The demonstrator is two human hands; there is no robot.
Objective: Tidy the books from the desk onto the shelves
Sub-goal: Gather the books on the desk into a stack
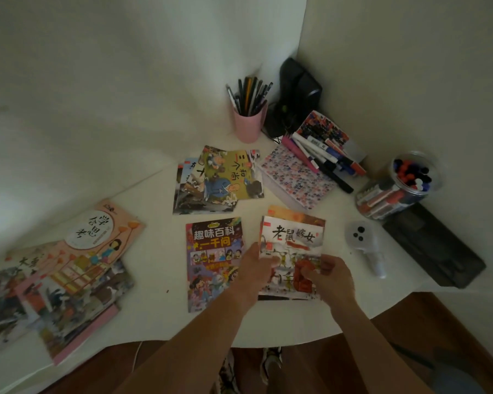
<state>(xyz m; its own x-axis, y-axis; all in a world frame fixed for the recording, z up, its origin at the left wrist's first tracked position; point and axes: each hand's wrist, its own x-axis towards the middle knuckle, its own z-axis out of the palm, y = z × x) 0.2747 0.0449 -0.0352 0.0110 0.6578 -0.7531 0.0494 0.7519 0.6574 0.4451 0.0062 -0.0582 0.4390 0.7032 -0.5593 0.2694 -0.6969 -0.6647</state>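
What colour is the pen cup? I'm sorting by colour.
Pink; the pen cup shows clearly in the head view, near the corner.

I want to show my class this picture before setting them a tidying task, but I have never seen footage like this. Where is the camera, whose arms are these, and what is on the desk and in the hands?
There is no machine here. One wide-angle camera sits on a person's head and looks down, so the two bare arms are that person's own.

The left hand and right hand both hold a thin white picture book with black brush lettering, fingers curled over its lower part. It tops a small pile.

On the white desk also lie a dark colourful cartoon book, a fanned pile topped by an olive-green picture book, and a heap at the left topped by a pink book. Behind stand a pink cup of pens, loose markers on a patterned box, a clear jar of markers and a white handheld controller.

No shelves are in view.
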